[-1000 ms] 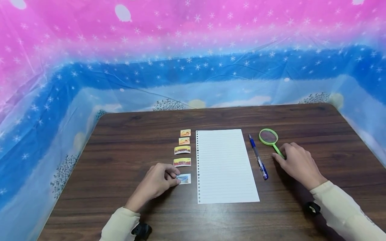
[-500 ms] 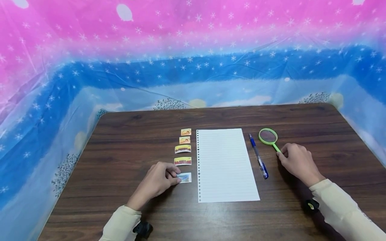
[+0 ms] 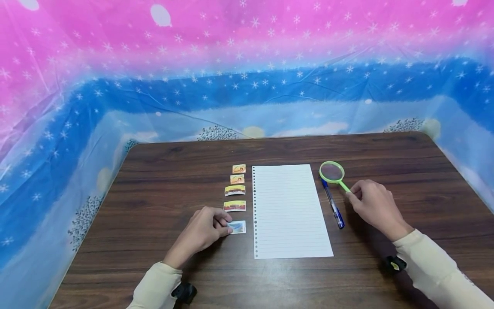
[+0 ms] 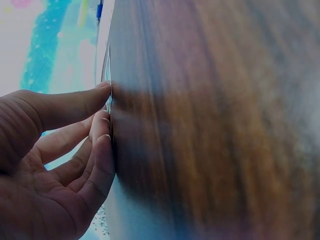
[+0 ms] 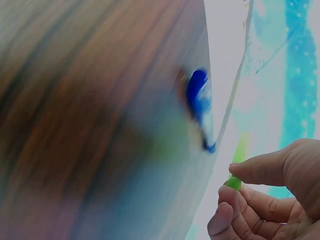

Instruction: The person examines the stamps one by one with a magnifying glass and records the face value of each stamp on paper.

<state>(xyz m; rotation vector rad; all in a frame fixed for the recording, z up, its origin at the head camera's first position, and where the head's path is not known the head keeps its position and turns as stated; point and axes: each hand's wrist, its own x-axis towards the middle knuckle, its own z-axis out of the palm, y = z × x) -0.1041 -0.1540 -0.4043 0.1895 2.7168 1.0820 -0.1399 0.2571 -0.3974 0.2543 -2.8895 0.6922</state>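
Head view: right grip (image 3: 371, 205) pinches magnifying glass (image 3: 332, 172) over pen (image 3: 332, 205); left grip (image 3: 204, 231) presses stamp (image 3: 237, 227).

Left hand (image 4: 55, 165) fingertips (image 4: 102, 150) against the blurred brown wooden table (image 4: 210, 125)
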